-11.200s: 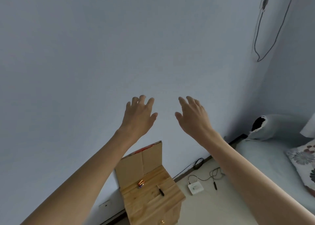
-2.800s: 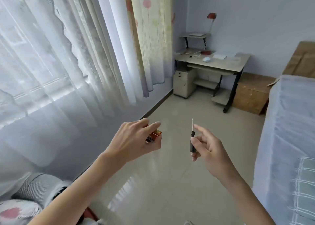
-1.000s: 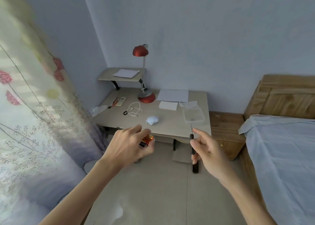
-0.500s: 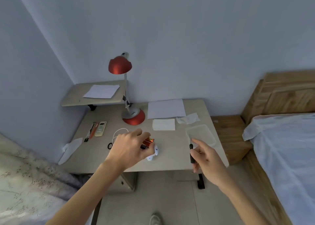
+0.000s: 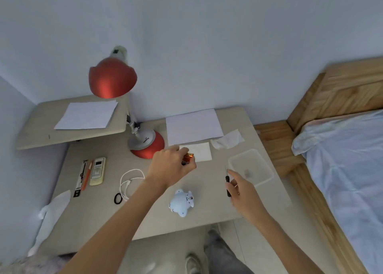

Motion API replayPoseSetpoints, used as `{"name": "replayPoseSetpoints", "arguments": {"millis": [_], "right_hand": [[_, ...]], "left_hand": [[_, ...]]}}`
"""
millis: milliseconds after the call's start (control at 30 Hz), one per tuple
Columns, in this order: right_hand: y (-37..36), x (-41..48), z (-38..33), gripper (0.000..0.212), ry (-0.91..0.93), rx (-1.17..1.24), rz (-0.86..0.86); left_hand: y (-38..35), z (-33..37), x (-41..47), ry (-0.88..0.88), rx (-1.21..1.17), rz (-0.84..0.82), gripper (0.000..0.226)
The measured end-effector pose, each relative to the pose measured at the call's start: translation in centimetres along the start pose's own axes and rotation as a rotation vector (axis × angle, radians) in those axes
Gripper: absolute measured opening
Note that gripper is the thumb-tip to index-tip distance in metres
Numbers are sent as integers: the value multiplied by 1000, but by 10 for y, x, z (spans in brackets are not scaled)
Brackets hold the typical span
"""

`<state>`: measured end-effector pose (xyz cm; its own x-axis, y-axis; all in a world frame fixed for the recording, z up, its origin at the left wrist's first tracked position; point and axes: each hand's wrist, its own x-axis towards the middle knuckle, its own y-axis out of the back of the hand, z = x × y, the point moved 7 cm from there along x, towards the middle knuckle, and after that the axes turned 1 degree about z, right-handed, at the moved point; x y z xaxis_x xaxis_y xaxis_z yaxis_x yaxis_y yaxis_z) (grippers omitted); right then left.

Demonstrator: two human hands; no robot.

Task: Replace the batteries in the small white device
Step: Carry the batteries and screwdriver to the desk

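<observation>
The small white device, a rounded pale blue-white toy shape, lies on the beige desk near its front edge. My left hand hovers above the desk behind the device and pinches copper-and-black batteries. My right hand is to the right of the device and grips a small black-handled screwdriver, its tip pointing up. Neither hand touches the device.
A red desk lamp stands on its base at the back. Paper sheets, a tissue, a clear plastic tray, a white cable, a remote and pens lie on the desk. A bed is at the right.
I have come up to the desk, which now fills the view. Both hands still hold the batteries and screwdriver and now hang over the desktop; the device shows in front of my left hand.
</observation>
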<state>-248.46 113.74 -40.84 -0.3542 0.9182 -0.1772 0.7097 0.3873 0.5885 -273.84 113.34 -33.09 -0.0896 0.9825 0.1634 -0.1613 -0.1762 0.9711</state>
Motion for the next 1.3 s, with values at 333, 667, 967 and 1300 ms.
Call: {"name": "replayPoseSetpoints", "arguments": {"millis": [333, 667, 967, 1300], "right_hand": [[-70, 65, 68, 51, -110, -282, 89], [-110, 97, 134, 68, -210, -504, 34], [-117, 100, 142, 65, -138, -664, 55], [-117, 99, 146, 67, -113, -602, 80]], "left_hand": [[-144, -42, 79, 101, -14, -116, 53], [-258, -55, 97, 100, 23, -162, 51], [-292, -63, 88, 97, 59, -119, 59], [-288, -66, 88, 157, 91, -124, 77]]}}
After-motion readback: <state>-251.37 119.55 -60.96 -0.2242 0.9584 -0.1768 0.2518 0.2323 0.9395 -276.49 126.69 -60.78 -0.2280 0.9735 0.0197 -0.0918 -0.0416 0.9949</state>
